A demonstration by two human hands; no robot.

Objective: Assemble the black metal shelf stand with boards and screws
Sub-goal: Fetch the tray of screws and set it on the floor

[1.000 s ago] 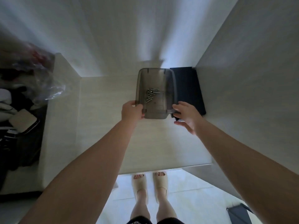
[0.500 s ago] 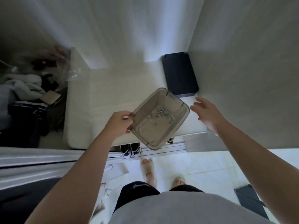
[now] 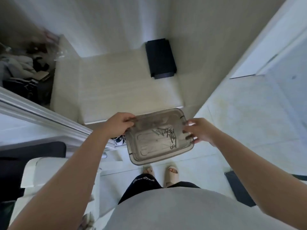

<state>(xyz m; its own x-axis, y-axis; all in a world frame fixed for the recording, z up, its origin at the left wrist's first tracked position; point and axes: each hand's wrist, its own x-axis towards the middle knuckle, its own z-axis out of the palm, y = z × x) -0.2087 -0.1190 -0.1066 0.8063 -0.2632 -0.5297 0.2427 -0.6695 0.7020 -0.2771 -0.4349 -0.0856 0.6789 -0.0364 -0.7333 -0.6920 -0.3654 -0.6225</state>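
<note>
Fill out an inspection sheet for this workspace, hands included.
Surface: pale wood-grain ledge in a wall recess.
Job's things: loose metal screws in a translucent grey plastic tray held in the air; flat black rectangular piece on the ledge by the right wall.
Clutter: heap of clothes and bags at the left.
Hands: left hand grips the tray's left edge; right hand holds its right edge.
Cables: nothing seen.
Surroundings: pale tiled floor; beige slippers on the feet.
</note>
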